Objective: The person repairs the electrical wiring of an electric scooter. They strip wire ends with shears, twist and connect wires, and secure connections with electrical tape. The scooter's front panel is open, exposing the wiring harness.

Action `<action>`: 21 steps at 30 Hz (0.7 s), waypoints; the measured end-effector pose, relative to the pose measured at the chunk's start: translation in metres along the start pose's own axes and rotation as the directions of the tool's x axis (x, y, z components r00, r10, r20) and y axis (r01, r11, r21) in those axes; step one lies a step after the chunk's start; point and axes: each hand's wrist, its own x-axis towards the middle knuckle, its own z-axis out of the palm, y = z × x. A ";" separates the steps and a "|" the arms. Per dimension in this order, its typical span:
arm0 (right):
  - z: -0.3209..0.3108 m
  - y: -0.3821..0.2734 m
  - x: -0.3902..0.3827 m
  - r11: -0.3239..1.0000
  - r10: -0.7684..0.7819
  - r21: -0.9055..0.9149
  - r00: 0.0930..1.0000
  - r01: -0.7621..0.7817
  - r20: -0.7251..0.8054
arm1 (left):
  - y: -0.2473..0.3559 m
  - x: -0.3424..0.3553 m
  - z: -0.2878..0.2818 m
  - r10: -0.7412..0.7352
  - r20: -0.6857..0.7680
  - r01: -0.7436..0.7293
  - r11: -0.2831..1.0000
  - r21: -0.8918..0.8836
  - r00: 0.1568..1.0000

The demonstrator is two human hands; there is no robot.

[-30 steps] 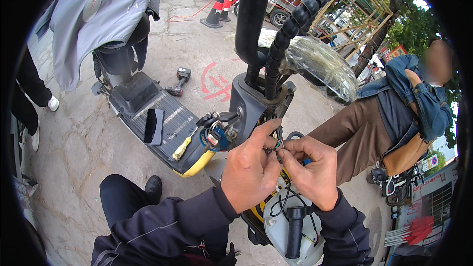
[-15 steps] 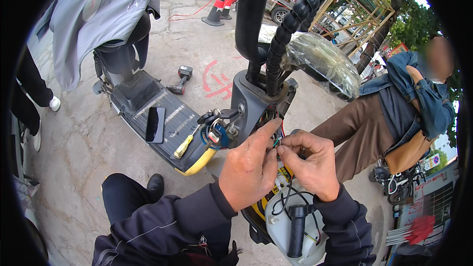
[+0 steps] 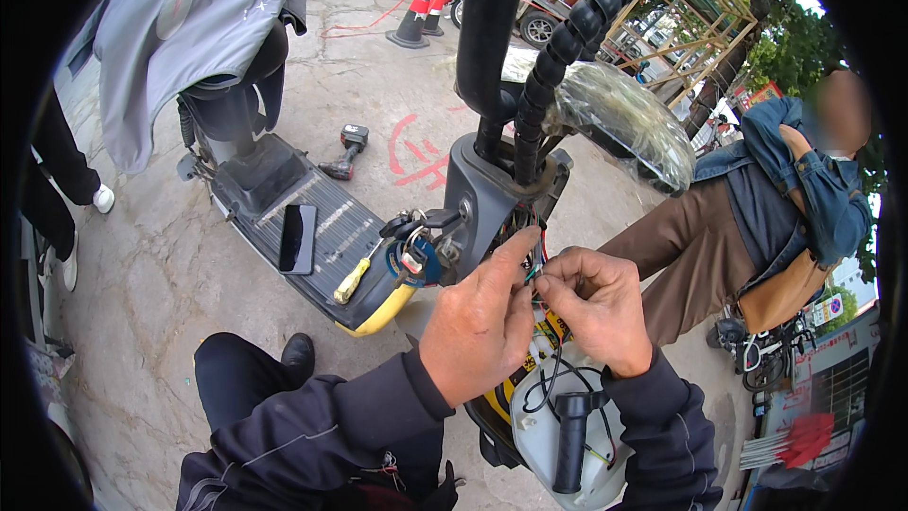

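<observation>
Thin coloured wires (image 3: 532,272) come out of the open front column (image 3: 470,191) of an electric scooter. My left hand (image 3: 478,326) is closed at these wires, its index finger reaching up along the column and its thumb below. Close beside it, my right hand (image 3: 602,308) pinches a thin wire between thumb and fingertips. The fingers partly hide the wire ends, so I cannot see whether they are joined. Below my right hand a pale plastic housing (image 3: 530,416) carries a black handlebar grip (image 3: 570,445) and loose black cables.
On the scooter's footboard (image 3: 255,218) lie a phone (image 3: 298,239), a yellow-handled screwdriver (image 3: 353,281) and a roll of blue tape (image 3: 422,263). A cordless drill (image 3: 347,152) rests on the ground. A person (image 3: 757,199) stands at right with folded arms. Traffic cones (image 3: 413,14) stand behind.
My right fingertips have shifted slightly at the wires and curled a little more. My left hand has stayed almost in place. The scooter's handlebar sits slightly further right in view.
</observation>
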 end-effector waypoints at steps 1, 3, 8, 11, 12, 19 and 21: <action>-0.001 0.001 0.000 1.000 -0.003 0.002 1.000 0.003 -0.001 | 0.000 0.000 0.000 -0.010 0.004 0.010 1.000 0.002 1.000; -0.001 0.005 0.001 1.000 -0.022 0.021 1.000 0.022 -0.006 | -0.001 -0.001 -0.001 0.001 0.009 -0.001 1.000 0.000 1.000; -0.005 0.009 0.002 0.999 -0.049 0.012 0.998 0.049 0.031 | -0.001 -0.004 -0.005 0.008 0.035 -0.009 1.000 0.022 0.999; -0.008 0.007 0.008 0.998 -0.037 0.053 0.997 0.033 0.067 | 0.001 -0.003 -0.010 -0.042 0.094 0.040 0.999 0.021 0.995; -0.009 0.005 0.009 0.998 0.004 0.065 0.998 -0.008 0.067 | 0.002 -0.003 -0.011 -0.066 0.116 0.064 0.998 0.016 0.991; -0.041 -0.009 -0.011 0.975 -0.099 -0.199 0.995 0.101 0.021 | 0.002 -0.008 -0.031 -0.024 0.191 0.015 0.999 0.052 0.981; -0.050 -0.013 -0.022 0.935 -0.183 -0.315 0.983 0.165 -0.027 | 0.000 -0.009 -0.040 0.031 0.211 -0.039 0.999 0.036 0.977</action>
